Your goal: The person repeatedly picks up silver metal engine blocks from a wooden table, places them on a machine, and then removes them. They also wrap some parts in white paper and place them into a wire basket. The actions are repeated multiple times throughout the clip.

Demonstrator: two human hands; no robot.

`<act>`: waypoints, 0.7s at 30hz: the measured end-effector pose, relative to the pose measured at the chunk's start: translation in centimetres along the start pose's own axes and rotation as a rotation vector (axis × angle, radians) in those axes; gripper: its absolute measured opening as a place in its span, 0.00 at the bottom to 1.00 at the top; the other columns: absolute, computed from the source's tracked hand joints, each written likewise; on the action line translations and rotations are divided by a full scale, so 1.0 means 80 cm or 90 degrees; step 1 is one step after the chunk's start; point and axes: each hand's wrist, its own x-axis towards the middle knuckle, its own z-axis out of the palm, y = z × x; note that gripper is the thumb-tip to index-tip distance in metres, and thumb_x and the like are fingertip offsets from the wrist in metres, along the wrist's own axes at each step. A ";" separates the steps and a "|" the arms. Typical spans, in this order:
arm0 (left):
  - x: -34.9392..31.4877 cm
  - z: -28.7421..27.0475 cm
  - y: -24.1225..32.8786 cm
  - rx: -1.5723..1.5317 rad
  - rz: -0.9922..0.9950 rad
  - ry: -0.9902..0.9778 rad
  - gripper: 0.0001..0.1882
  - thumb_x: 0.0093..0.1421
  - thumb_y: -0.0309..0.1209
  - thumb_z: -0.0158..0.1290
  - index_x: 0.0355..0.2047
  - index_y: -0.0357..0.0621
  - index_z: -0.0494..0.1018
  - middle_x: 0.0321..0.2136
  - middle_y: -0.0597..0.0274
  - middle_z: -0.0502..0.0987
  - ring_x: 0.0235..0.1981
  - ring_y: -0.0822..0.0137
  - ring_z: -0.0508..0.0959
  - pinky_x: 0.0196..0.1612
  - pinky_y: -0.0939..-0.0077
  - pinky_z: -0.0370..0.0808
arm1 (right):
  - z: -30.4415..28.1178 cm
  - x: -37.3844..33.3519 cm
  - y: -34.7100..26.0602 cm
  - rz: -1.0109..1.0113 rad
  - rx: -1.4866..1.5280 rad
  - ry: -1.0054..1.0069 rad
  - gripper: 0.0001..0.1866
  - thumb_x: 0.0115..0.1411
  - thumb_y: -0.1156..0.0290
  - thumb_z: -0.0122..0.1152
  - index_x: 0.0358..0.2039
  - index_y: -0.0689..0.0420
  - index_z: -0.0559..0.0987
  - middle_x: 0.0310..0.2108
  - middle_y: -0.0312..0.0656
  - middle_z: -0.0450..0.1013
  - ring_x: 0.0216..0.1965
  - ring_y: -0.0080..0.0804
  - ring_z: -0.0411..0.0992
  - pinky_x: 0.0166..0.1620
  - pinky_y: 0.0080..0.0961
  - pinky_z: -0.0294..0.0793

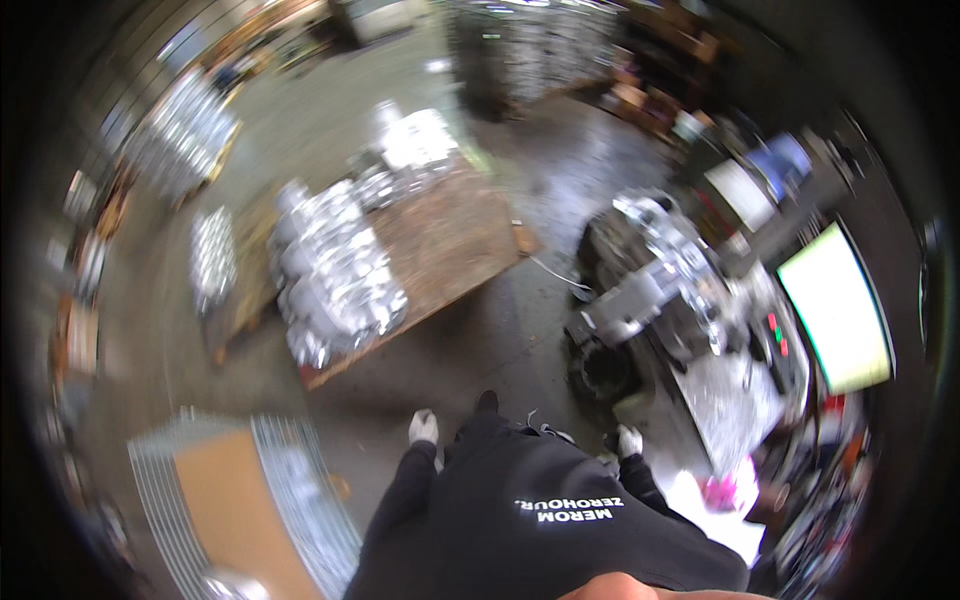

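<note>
My left hand (423, 427), in a white glove, hangs beside my dark clothing above the floor. Its fingers look curled in, and no object shows in them. On the other side, my right hand (629, 441), also in a white glove, is held low near the machine bench. A small dark shape lies against its fingertips; blur hides whether the hand grips it. Closest to that hand is a sheet-metal surface (728, 405) on the machine (650, 290). Ahead, a wooden table (450, 225) carries stacked shiny metal parts (335, 265).
At lower left stands a wire-sided crate (285, 450) with a brown cardboard panel (240, 500). A lit screen (835, 310) is on the right. Wrapped pallet stacks (185, 135) stand far left, and another wrapped stack (535, 50) at the back. A white cable (555, 272) runs near the table corner.
</note>
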 end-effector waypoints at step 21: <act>0.028 0.052 0.009 0.109 0.118 -0.266 0.14 0.63 0.29 0.54 0.48 0.36 0.73 0.37 0.56 0.78 0.35 0.67 0.78 0.41 0.73 0.76 | 0.031 -0.189 0.117 0.378 0.536 0.168 0.13 0.59 0.74 0.50 0.41 0.65 0.76 0.27 0.50 0.75 0.22 0.41 0.74 0.27 0.37 0.75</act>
